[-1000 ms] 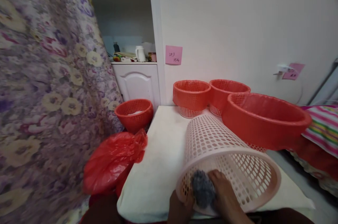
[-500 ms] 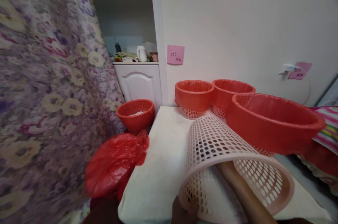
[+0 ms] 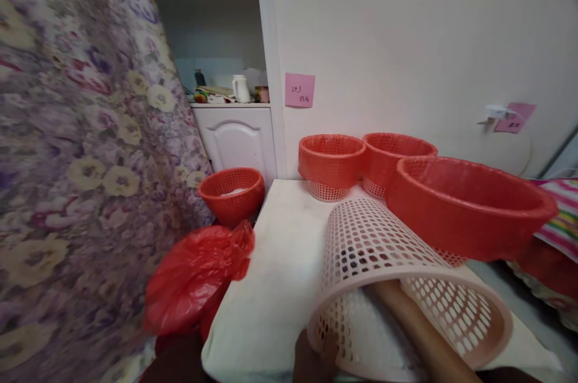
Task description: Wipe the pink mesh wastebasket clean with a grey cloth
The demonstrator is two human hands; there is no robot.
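Note:
A pale pink perforated basket (image 3: pixel 383 232) lies on its side on the white table (image 3: pixel 275 274), its open mouth facing me. My left hand (image 3: pixel 312 360) grips the basket's rim at the lower left. My right forearm reaches deep into the basket. My right hand (image 3: pixel 350 259) shows only as a dark shape through the holes near the basket's bottom, and I cannot make out what it holds.
Three baskets lined with red bags stand behind: two small ones (image 3: pixel 332 157) (image 3: pixel 400 151) by the wall and a big one (image 3: pixel 469 202) at the right. A red basket (image 3: pixel 231 189) and a red plastic bag (image 3: pixel 194 277) sit left of the table, beside a floral fabric (image 3: pixel 81 130).
My right hand, which held a grey fluffy cloth at the basket's mouth, has gone deep inside. The basket's mouth has tipped up a little. My left hand stays on the rim.

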